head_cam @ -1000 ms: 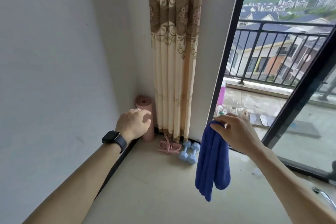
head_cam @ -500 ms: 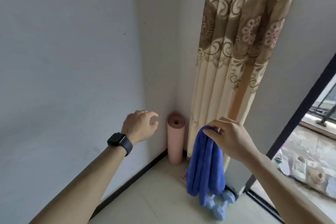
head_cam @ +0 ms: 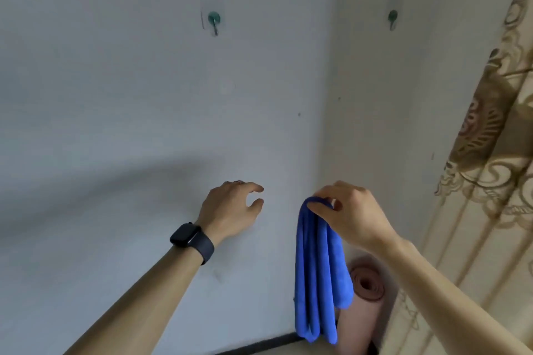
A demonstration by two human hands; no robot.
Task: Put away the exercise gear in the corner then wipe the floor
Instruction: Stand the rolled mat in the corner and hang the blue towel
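A folded blue cloth hangs from my right hand, which pinches its top edge. Behind and below the cloth, a rolled pink exercise mat stands upright in the corner, partly hidden by the cloth. My left hand is raised near the left wall with fingers curled apart, holding nothing; a dark watch sits on its wrist. The dumbbells and the pink piece of gear are out of view.
Two green wall hooks are stuck high up, one on the left wall and one on the right wall. A patterned beige curtain hangs at the right. A dark skirting strip runs along the wall base.
The view has tilted up and turned left, from the floor and window to the walls and hooks. Both hands rose with it; the cloth stays in my right hand.
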